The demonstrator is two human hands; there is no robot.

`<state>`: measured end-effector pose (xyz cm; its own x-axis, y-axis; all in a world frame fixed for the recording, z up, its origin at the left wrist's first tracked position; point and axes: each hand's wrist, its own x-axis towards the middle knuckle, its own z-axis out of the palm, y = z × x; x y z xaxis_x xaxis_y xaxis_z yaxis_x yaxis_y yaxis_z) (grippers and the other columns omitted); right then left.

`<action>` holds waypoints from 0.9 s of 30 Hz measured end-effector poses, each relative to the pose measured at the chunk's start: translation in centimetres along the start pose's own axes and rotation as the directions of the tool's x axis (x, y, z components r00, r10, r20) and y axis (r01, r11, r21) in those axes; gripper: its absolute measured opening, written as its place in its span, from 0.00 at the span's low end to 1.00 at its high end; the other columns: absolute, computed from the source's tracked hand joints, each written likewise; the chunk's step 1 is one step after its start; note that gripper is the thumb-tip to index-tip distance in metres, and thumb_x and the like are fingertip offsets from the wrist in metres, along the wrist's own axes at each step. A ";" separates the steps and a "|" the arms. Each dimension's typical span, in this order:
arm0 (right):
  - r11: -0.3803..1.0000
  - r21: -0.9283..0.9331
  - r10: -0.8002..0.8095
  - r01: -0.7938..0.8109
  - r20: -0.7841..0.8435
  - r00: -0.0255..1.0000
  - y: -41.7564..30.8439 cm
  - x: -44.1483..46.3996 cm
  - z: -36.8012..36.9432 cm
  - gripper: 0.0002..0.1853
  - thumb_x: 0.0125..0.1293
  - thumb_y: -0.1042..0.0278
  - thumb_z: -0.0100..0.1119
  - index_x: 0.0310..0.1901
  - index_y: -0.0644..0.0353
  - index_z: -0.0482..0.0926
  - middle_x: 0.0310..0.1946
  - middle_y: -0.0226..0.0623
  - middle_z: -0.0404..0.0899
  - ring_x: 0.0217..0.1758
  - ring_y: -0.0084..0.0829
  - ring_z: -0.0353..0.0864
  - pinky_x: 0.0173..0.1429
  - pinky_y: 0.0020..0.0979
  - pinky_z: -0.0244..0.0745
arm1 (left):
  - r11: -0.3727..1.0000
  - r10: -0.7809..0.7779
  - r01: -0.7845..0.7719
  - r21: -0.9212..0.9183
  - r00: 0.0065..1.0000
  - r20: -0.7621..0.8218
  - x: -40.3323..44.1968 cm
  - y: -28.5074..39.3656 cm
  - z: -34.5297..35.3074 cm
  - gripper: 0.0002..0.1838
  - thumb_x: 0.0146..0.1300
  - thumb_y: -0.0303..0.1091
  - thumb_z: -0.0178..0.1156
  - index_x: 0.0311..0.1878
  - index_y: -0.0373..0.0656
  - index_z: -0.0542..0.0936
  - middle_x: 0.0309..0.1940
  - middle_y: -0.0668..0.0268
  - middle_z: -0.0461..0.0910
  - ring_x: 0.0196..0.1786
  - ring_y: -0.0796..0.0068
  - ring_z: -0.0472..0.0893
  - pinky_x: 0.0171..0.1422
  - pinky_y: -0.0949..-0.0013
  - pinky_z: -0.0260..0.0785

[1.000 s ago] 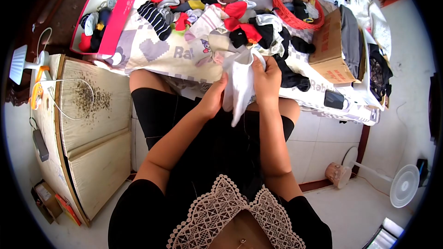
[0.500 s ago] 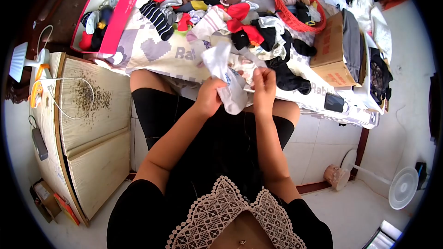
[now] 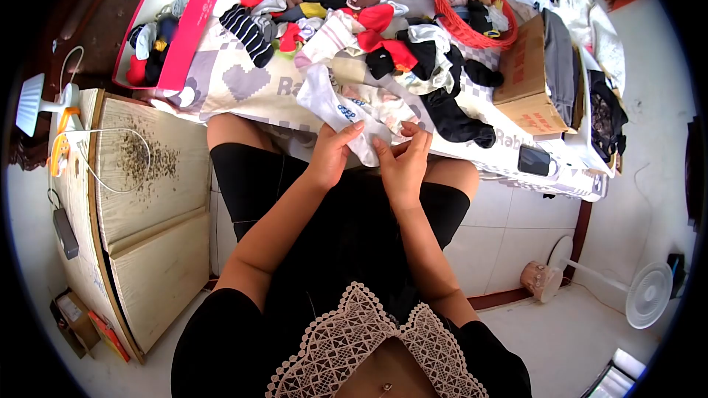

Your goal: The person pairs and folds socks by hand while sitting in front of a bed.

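Note:
A white sock [image 3: 322, 100] with blue lettering hangs between my hands, its far end pointing up and left over the bed's edge. My left hand [image 3: 332, 155] pinches its left side. My right hand [image 3: 403, 166] is closed on its lower right part, with a pale patterned cloth [image 3: 383, 107] lying just beyond the fingers; whether that cloth is also held, I cannot tell. Beyond my hands a pile of socks lies on the bed, with a striped black sock [image 3: 248, 35], a red sock [image 3: 376, 18] and a black sock [image 3: 453, 119] among them.
A pink-edged box [image 3: 193, 29] with socks stands at the back left, beside a red basket [image 3: 440, 11] farther right. A cardboard box [image 3: 520, 66] with clothes and a phone [image 3: 534, 160] are on the right. A wooden cabinet [image 3: 158, 273] stands left, a white fan [image 3: 649, 295] right.
The white sock has been turned and spread so its lettering shows, and now points up-left. The right hand has moved down and toward the left hand. Pale patterned cloth has come into view.

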<state>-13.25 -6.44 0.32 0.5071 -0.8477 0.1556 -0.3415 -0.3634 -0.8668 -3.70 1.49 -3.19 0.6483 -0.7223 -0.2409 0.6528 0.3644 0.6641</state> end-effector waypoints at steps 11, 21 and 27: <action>0.988 0.110 -0.118 0.111 0.066 0.991 1.3 1.7 0.5 0.08 0.56 0.72 0.63 0.31 0.63 0.73 0.20 0.31 0.72 0.18 0.21 0.65 0.24 0.23 0.63 | 0.996 -0.028 0.024 0.089 0.999 0.043 -0.2 0.0 0.0 0.19 0.62 0.32 0.56 0.54 0.36 0.69 0.46 0.67 0.74 0.50 0.77 0.73 0.55 0.71 0.63; 0.465 0.534 0.308 -0.707 0.651 0.694 2.4 1.4 0.1 0.21 0.57 0.66 0.64 0.49 0.67 0.72 0.45 0.38 0.77 0.48 0.24 0.74 0.52 0.27 0.68 | 0.980 -0.072 0.072 0.187 0.997 -0.006 0.0 -0.3 -0.5 0.18 0.64 0.43 0.55 0.48 0.38 0.73 0.37 0.70 0.76 0.40 0.81 0.75 0.42 0.76 0.66; 0.959 0.275 -0.113 0.071 0.139 0.984 1.3 3.5 -1.3 0.13 0.46 0.85 0.59 0.35 0.62 0.73 0.33 0.36 0.79 0.33 0.24 0.76 0.39 0.26 0.72 | 0.773 -0.425 0.387 0.503 0.904 -0.042 -0.1 -0.2 -1.2 0.27 0.66 0.56 0.46 0.33 0.38 0.79 0.23 0.71 0.74 0.25 0.81 0.74 0.26 0.79 0.61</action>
<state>-12.95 -10.41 0.37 0.6474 -0.7393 0.1851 -0.0738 -0.3026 -0.9502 -3.44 2.19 -4.16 0.3247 -0.7835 -0.5298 0.5580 -0.2936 0.7762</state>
